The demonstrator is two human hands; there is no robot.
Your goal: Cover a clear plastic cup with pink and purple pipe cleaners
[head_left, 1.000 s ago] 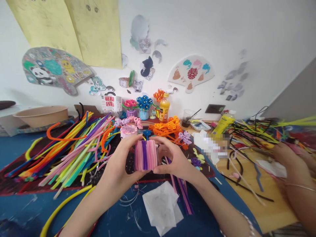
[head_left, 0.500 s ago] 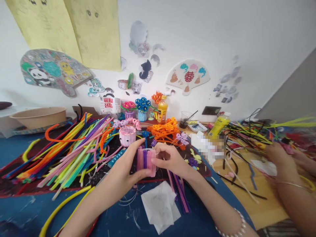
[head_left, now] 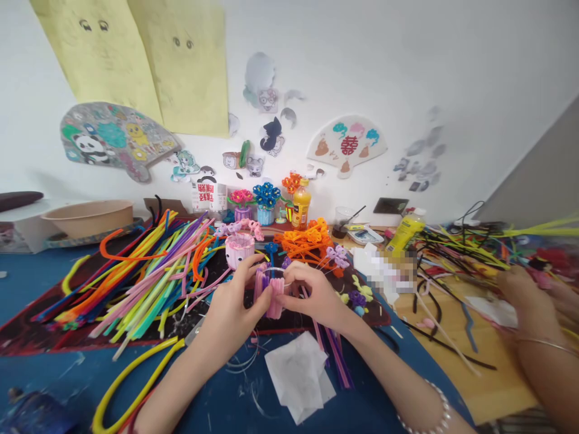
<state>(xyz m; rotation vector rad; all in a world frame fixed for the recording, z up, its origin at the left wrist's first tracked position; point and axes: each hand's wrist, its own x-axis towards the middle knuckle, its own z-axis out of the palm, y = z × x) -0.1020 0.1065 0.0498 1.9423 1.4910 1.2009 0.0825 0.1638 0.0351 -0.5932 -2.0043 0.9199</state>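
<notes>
Both my hands hold a small cup wrapped in pink and purple pipe cleaners [head_left: 271,292] above the dark mat. My left hand [head_left: 235,313] grips its left side with fingers curled round it. My right hand [head_left: 312,292] pinches its right side and rim. A second pink wrapped cup [head_left: 239,249] stands just behind, beside several pink and purple pipe cleaners [head_left: 332,352] lying under my right wrist.
A big heap of coloured pipe cleaners [head_left: 145,271] lies at the left, a yellow one [head_left: 131,377] in front. White tissue [head_left: 298,377] lies near me. Orange flowers [head_left: 305,238], small pots and a juice bottle [head_left: 301,205] stand at the back. Another person's hand [head_left: 529,301] works at the right.
The wrapped cup has been turned and carried a little farther from me, my right fingers shifting from its side up to its rim. The other person's hand stays at the right.
</notes>
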